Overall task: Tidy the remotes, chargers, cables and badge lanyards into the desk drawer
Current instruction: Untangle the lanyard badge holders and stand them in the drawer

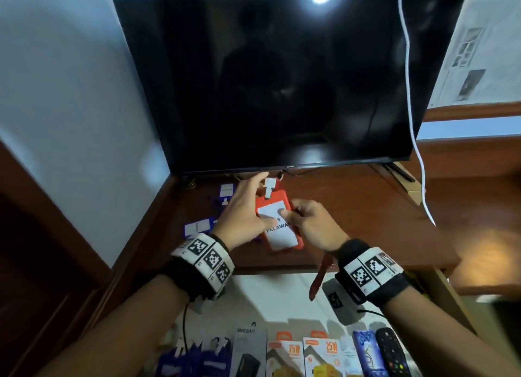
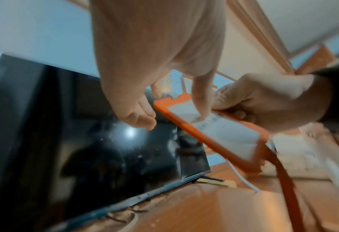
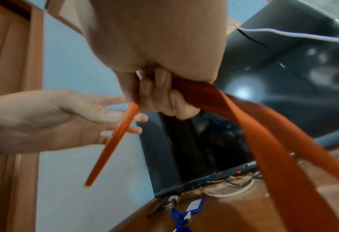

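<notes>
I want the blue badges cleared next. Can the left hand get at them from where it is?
Probably yes. The blue badges lie on the desk just left of the left hand, with nothing between. But its thumb presses on the orange badge, which the right hand grips, so it must let go first.

tv blocks desk rear; front open.
</notes>
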`<control>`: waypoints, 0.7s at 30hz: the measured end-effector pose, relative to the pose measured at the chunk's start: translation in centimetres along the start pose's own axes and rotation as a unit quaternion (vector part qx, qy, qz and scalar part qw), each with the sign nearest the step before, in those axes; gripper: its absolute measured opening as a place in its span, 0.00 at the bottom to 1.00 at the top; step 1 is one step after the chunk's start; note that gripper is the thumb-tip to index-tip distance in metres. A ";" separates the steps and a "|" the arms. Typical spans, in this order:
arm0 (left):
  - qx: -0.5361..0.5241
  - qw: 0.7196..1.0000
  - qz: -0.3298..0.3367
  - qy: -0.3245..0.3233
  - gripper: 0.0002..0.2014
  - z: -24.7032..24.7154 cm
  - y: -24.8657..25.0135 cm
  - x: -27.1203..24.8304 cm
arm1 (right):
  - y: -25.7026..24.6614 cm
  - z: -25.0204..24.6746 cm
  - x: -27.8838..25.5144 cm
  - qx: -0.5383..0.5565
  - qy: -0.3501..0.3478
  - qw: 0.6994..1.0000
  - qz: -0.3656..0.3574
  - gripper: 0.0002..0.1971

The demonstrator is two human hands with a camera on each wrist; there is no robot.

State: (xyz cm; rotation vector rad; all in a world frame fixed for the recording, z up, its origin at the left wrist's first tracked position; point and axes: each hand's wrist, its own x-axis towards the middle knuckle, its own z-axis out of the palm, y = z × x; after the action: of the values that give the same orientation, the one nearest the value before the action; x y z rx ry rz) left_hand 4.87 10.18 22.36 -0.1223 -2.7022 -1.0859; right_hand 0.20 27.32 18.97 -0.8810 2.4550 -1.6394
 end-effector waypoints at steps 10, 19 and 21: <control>0.257 0.928 0.071 -0.260 0.12 -8.5 -2.9 -0.3 | -4.6 6.1 0.2 -0.009 -0.161 0.987 0.014 0.11; 0.153 0.946 0.045 -0.281 0.07 -10.9 -5.6 -2.0 | -4.3 8.5 -0.5 0.138 -0.102 0.984 0.054 0.17; 0.124 0.959 0.034 -0.253 0.09 -11.4 -6.8 -2.0 | -3.9 8.8 -1.0 0.166 -0.081 0.981 0.053 0.18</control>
State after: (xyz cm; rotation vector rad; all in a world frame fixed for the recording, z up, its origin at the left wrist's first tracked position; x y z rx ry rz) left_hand 7.76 -2.61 25.32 -0.5088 -3.2282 -0.7656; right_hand 5.77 19.46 18.33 -0.7842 2.0055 -1.7885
